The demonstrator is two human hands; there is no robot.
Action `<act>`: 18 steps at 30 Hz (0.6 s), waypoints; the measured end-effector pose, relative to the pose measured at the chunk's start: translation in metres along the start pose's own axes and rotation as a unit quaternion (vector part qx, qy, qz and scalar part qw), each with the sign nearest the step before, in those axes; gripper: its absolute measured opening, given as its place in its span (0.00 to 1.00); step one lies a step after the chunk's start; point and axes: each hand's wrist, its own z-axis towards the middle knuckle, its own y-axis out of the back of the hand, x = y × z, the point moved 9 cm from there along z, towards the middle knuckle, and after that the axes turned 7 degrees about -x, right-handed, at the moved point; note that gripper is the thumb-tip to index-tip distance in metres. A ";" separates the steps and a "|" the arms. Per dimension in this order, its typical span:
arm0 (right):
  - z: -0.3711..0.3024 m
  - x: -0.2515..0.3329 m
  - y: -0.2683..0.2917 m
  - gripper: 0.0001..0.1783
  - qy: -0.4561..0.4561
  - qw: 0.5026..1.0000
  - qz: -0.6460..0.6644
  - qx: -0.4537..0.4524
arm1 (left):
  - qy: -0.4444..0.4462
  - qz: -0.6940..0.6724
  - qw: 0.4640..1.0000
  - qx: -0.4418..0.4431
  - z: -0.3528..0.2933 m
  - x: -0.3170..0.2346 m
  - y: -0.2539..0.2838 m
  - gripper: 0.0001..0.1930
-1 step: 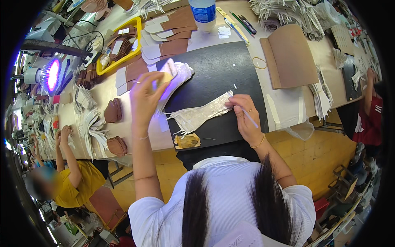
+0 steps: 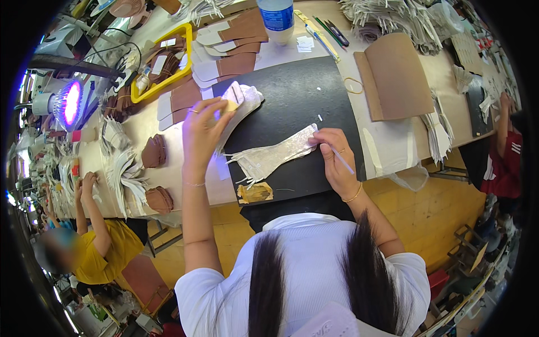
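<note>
My left hand is raised over the left edge of a black mat. Its fingers pinch a small pale, flat piece with a dark line and a tan patch at the fingertips. Beneath it lies a stack of white strips, partly hidden by the hand. On the mat's near half rests a layered, pale patterned strip with loose tails at its left end. My right hand is closed round a thin whitish stick, its fingertips at the strip's right end.
Brown and white pieces and a yellow basket lie back left. A bottle, a cutter and a brown folded sheet stand beyond the mat. A lit lamp is at left. A co-worker in yellow sits nearby.
My left hand has turned and shifted slightly right, and the small pale piece in it shows more of its face. My right hand and the patterned strip stay almost still.
</note>
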 end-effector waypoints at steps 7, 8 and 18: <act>0.007 -0.020 0.027 0.16 -0.062 0.995 0.035 -0.068 | -0.097 -0.050 0.992 0.062 -0.044 -0.056 -0.059 0.12; 0.006 -0.022 0.026 0.16 -0.071 0.995 0.037 -0.061 | -0.126 -0.037 0.988 0.085 -0.052 -0.071 -0.067 0.11; 0.001 -0.029 0.014 0.18 -0.097 0.991 0.080 -0.046 | -0.138 -0.038 0.984 0.103 -0.069 -0.087 -0.103 0.10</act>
